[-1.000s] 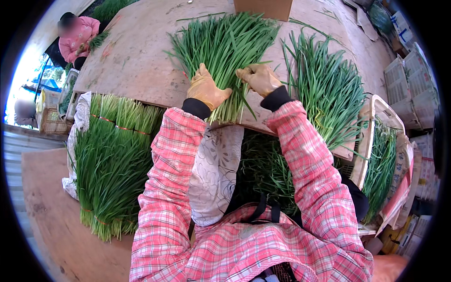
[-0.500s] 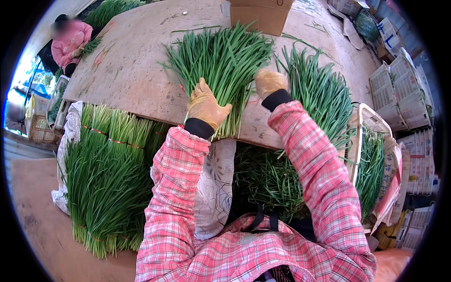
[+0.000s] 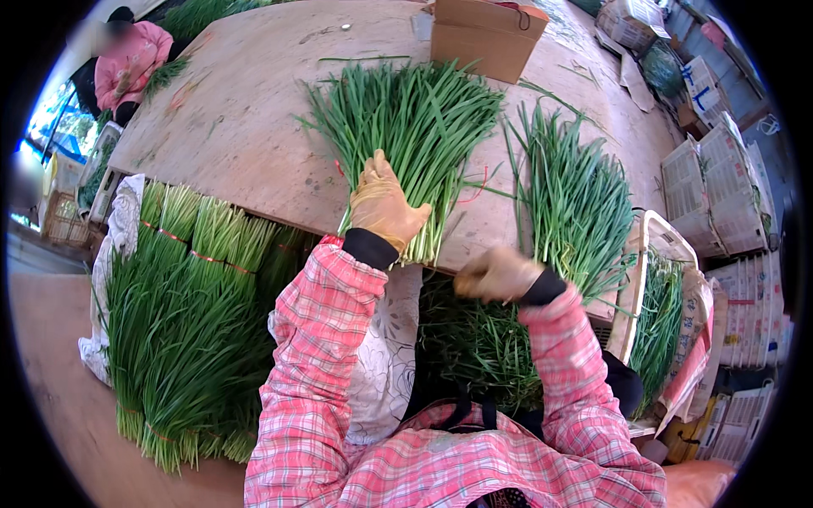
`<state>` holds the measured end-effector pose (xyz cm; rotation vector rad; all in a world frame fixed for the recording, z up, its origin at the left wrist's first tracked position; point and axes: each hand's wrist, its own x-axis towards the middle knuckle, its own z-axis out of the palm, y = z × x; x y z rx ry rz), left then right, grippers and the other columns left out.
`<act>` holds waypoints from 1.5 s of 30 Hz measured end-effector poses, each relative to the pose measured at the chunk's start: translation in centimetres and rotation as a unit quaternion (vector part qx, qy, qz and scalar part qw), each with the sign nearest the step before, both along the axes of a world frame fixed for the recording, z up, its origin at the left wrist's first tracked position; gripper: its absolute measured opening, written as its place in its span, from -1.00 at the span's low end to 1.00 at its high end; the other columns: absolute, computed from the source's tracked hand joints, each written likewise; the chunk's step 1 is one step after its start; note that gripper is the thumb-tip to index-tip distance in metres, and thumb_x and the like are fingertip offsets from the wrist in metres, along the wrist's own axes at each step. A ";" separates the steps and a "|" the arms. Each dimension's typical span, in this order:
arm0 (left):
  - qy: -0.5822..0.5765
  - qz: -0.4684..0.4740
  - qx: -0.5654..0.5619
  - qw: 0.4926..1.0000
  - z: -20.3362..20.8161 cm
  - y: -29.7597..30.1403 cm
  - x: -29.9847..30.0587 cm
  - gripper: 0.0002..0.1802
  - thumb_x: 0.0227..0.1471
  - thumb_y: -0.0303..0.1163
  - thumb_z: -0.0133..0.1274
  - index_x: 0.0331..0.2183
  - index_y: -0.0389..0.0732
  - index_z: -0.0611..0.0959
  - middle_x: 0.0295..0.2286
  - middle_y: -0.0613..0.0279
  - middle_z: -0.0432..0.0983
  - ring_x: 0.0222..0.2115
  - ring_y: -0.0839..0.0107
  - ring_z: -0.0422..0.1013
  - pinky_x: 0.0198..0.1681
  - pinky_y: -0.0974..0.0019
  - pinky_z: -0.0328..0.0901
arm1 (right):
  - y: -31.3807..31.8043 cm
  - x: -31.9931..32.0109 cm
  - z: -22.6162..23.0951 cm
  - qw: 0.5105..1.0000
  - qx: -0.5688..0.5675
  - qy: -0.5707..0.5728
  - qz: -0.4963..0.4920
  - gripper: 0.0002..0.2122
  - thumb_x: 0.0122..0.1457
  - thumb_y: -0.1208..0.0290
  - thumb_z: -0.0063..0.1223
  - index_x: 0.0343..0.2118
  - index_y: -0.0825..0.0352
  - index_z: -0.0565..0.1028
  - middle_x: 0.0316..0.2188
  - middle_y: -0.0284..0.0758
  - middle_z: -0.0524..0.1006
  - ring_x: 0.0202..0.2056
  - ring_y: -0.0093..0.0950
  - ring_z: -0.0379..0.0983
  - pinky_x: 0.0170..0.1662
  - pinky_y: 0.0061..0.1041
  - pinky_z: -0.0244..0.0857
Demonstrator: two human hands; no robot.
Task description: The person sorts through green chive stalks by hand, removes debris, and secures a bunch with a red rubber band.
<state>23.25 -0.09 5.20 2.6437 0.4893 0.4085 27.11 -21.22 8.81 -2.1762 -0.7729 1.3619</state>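
Observation:
A large loose bunch of long green chive-like leaves (image 3: 406,106) lies on the table, pale stalks toward me. My left hand (image 3: 388,207), in a yellowish glove, rests over its stalk end with fingers stretched and thumb spread. Thin red tie (image 3: 479,186) shows right of the bunch, and a bit of red shows at its left. My right hand (image 3: 500,275), gloved alike, hovers by the table's near edge with its fingers curled; it is blurred, and whatever it may pinch is hidden. Beyond it, to the right, lies a second leaf pile (image 3: 576,186).
Tied green bundles (image 3: 186,330) are stacked at my left beside a white cloth (image 3: 385,364). Dark loose leaves (image 3: 483,347) lie below the table edge. A cardboard box (image 3: 487,42) stands at the back, a leaf-filled crate (image 3: 648,296) at right. Another person (image 3: 131,68) sits far left.
My right hand has come down toward me from beside the bunch to the table's near edge. My left hand stays on the stalks. The view has shifted slightly.

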 end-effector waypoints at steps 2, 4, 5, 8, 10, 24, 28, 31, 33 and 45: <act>0.022 -0.007 -0.005 1.000 0.5 -0.6 0.2 0.14 -0.32 -0.09 0.21 0.10 -0.53 -0.05 0.03 -0.41 0.06 0.08 -0.10 0.06 0.13 0.15 0.03 | 1.2 -4.1 -3.3 0.975 0.119 -0.081 0.168 -0.70 0.01 0.35 0.07 -0.18 0.35 0.50 -0.35 -0.20 0.57 -0.35 -0.35 0.51 -0.24 -0.49 0.37; 0.047 -0.011 -0.016 0.999 0.8 -0.8 0.6 0.15 -0.33 -0.09 0.21 0.10 -0.52 -0.06 0.03 -0.40 0.06 0.08 -0.11 0.06 0.13 0.15 0.03 | 3.0 -7.2 -6.6 0.914 0.247 -0.212 0.242 -0.66 0.02 0.38 0.01 -0.12 0.40 0.43 -0.45 -0.12 0.54 -0.38 -0.25 0.49 -0.27 -0.38 0.36; 0.051 -0.009 -0.006 0.999 0.6 -0.3 0.5 0.19 -0.35 -0.08 0.23 0.11 -0.52 -0.09 0.02 -0.41 0.07 0.07 -0.12 0.07 0.13 0.15 0.03 | 4.8 -8.0 -6.3 0.907 0.278 -0.241 0.207 -0.63 -0.02 0.35 0.02 -0.13 0.40 0.41 -0.46 -0.15 0.53 -0.40 -0.28 0.48 -0.30 -0.35 0.35; 0.037 -0.043 -0.006 0.998 0.1 0.7 0.5 0.23 -0.37 -0.06 0.25 0.11 -0.52 -0.11 0.03 -0.42 0.06 0.07 -0.13 0.06 0.14 0.16 0.02 | 8.9 -5.8 -8.2 0.911 0.346 -0.217 0.054 -0.63 -0.07 0.36 0.02 -0.16 0.39 0.38 -0.50 -0.17 0.47 -0.45 -0.24 0.43 -0.35 -0.30 0.31; 0.058 -0.055 0.004 0.997 0.1 0.9 0.7 0.25 -0.37 -0.05 0.26 0.11 -0.52 -0.12 0.03 -0.45 0.04 0.09 -0.14 0.02 0.16 0.15 -0.02 | 8.9 -6.5 -8.1 0.901 0.281 -0.316 0.096 -0.63 -0.06 0.33 -0.01 -0.17 0.39 0.40 -0.50 -0.17 0.48 -0.46 -0.23 0.44 -0.35 -0.30 0.32; 0.031 -0.071 -0.012 0.997 -0.9 1.0 0.6 0.14 -0.26 -0.12 0.21 0.10 -0.58 -0.10 0.03 -0.46 0.03 0.10 -0.15 0.00 0.16 0.15 -0.04 | 2.6 -3.7 -7.9 0.872 0.131 -0.467 -0.067 -0.80 -0.08 0.23 0.09 -0.50 0.28 0.53 -0.56 -0.23 0.53 -0.46 -0.27 0.48 -0.39 -0.36 0.34; 0.047 -0.084 -0.040 0.995 -0.7 1.8 0.7 0.15 -0.23 -0.08 0.17 0.09 -0.61 -0.14 0.04 -0.49 0.00 0.10 -0.17 -0.02 0.17 0.14 -0.06 | 1.0 -5.7 -3.3 0.954 0.023 -0.265 0.138 -0.88 -0.08 0.31 0.07 -0.51 0.21 0.55 -0.54 -0.25 0.53 -0.47 -0.29 0.48 -0.39 -0.41 0.35; 0.060 -0.078 -0.029 0.995 -0.2 1.4 0.8 0.11 -0.21 -0.12 0.17 0.09 -0.59 -0.10 0.07 -0.42 -0.03 0.13 -0.10 -0.04 0.18 0.20 -0.07 | 1.5 -4.7 -4.1 0.902 0.190 -0.374 -0.101 -0.90 -0.07 0.35 0.07 -0.49 0.21 0.55 -0.55 -0.24 0.53 -0.51 -0.27 0.48 -0.42 -0.38 0.34; 0.052 -0.079 -0.018 0.995 -0.2 1.4 0.6 0.09 -0.21 -0.13 0.18 0.10 -0.56 -0.08 0.08 -0.39 -0.04 0.14 -0.07 -0.05 0.18 0.22 -0.07 | 3.4 -3.1 -4.2 0.863 0.209 -0.432 -0.157 -0.82 -0.07 0.36 0.06 -0.36 0.23 0.54 -0.56 -0.23 0.52 -0.49 -0.24 0.47 -0.42 -0.32 0.32; 0.053 -0.088 -0.028 0.994 -0.4 1.7 0.6 0.16 -0.23 -0.06 0.17 0.09 -0.62 -0.13 0.05 -0.47 -0.02 0.13 -0.15 -0.05 0.18 0.14 -0.09 | 6.0 -1.3 -8.8 0.860 0.266 -0.357 -0.251 -0.87 -0.05 0.42 0.03 -0.41 0.27 0.52 -0.46 -0.14 0.49 -0.37 -0.18 0.44 -0.29 -0.29 0.30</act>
